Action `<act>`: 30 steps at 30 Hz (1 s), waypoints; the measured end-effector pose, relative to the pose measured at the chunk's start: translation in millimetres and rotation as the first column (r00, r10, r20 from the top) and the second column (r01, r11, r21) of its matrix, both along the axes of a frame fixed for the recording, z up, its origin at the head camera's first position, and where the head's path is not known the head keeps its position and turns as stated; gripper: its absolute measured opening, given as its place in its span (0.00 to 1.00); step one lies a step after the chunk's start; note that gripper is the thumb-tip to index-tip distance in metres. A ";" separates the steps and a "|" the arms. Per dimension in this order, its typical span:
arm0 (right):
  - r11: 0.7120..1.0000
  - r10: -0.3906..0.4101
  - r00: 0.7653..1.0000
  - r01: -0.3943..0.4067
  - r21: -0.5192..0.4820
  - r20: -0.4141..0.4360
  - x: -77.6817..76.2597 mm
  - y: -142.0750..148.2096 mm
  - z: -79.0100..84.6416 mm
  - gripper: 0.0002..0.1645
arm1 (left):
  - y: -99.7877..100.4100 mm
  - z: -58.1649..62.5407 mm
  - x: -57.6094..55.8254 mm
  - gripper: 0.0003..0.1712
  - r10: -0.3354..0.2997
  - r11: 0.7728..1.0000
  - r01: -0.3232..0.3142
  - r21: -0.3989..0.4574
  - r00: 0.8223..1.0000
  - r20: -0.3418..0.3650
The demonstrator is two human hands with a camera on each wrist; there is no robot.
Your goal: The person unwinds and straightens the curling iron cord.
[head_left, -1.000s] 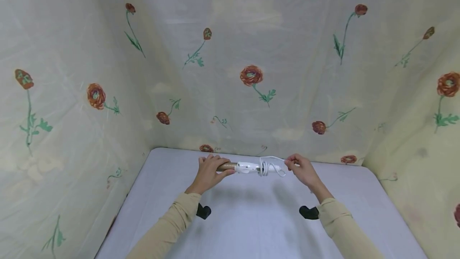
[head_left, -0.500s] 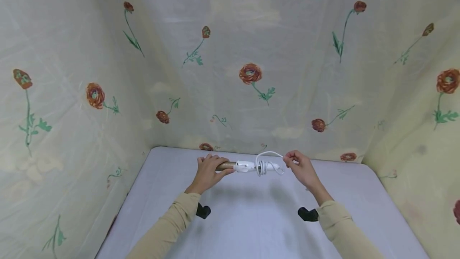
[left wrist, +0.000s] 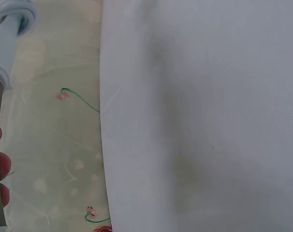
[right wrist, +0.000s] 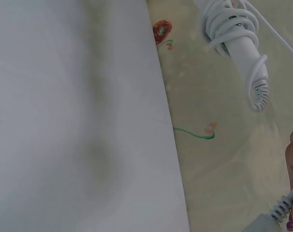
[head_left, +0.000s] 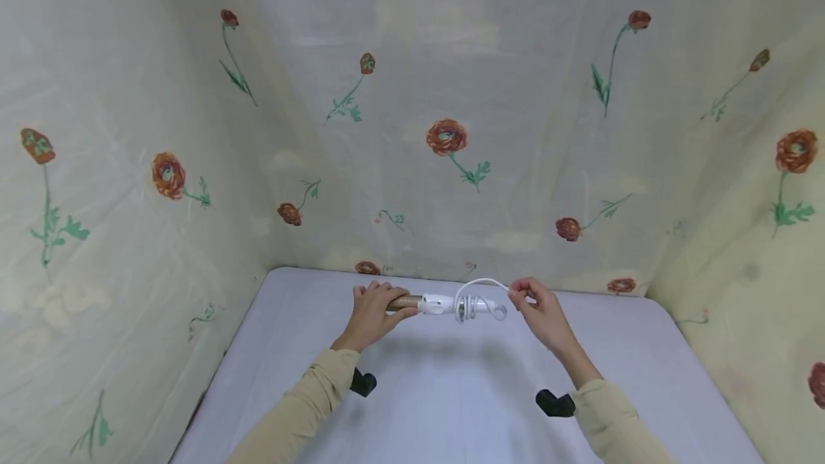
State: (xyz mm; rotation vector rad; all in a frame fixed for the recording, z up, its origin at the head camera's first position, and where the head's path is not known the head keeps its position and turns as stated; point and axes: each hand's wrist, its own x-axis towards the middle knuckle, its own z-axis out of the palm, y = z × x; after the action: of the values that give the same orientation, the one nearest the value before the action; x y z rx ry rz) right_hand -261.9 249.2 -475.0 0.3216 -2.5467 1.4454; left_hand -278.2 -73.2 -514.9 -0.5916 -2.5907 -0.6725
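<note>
While the left hand (head_left: 372, 312) grips the barrel (head_left: 404, 302), the right hand (head_left: 544, 317) pinches the cord (right wrist: 238, 36), its loop (head_left: 478, 280) shifted toward the former, handle (right wrist: 244, 59) still wrapped.

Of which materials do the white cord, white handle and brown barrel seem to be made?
White cord: probably flexible plastic or rubber, rather matte; it winds in smooth loops.
White handle: likely hard plastic, slightly glossy, with a smooth moulded shape.
Brown barrel: perhaps coated metal, faintly shiny and smooth; plastic cannot be excluded.
</note>
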 end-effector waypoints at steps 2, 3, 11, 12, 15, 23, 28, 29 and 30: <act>1.000 0.009 1.000 -0.009 0.004 -0.014 4.4 -0.6 1.5 0.16 | 0.6 -0.8 0.0 0.26 0.009 1.000 -0.009 -0.003 1.000 0.005; 1.000 0.014 1.000 -0.014 0.009 -0.013 6.8 -0.7 1.9 0.16 | 0.9 -1.1 0.2 0.26 0.013 1.000 -0.013 -0.003 1.000 0.008; 0.987 0.143 0.986 -0.137 -0.083 0.084 25.0 -2.7 2.7 0.17 | 3.2 -2.3 0.6 0.26 0.023 1.000 -0.023 0.003 1.000 0.005; 0.982 0.170 0.981 -0.159 -0.104 0.096 26.4 -3.1 2.8 0.18 | 3.6 -2.3 0.6 0.26 0.023 1.000 -0.023 0.005 1.000 0.002; 0.963 0.241 0.963 -0.222 -0.150 0.117 29.4 -4.5 3.8 0.19 | 4.6 -2.5 0.2 0.26 0.021 1.000 -0.021 0.009 1.000 -0.013; 0.924 0.334 0.927 -0.287 -0.252 0.169 34.2 -12.8 10.5 0.20 | 6.8 -3.4 -1.6 0.26 0.009 1.000 -0.009 0.005 1.000 -0.026; 0.914 0.348 0.918 -0.289 -0.284 0.188 32.4 -21.7 10.5 0.22 | 6.7 -4.3 -2.9 0.26 0.008 1.000 -0.008 0.003 1.000 -0.019; 0.914 0.347 0.918 -0.286 -0.287 0.192 32.1 -23.6 10.5 0.22 | 7.0 -4.3 -3.6 0.26 0.007 1.000 -0.006 0.004 1.000 -0.023; 0.916 0.342 0.919 -0.280 -0.286 0.196 31.7 -25.5 10.4 0.23 | 7.6 -3.7 -4.1 0.26 0.004 1.000 -0.004 0.009 1.000 -0.025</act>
State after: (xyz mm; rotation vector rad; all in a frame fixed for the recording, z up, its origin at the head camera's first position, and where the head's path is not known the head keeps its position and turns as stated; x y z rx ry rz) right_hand -230.2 223.7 -464.6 0.5655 -2.5342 2.0214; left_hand -282.3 -65.6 -518.6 -0.5883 -2.5634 -0.6706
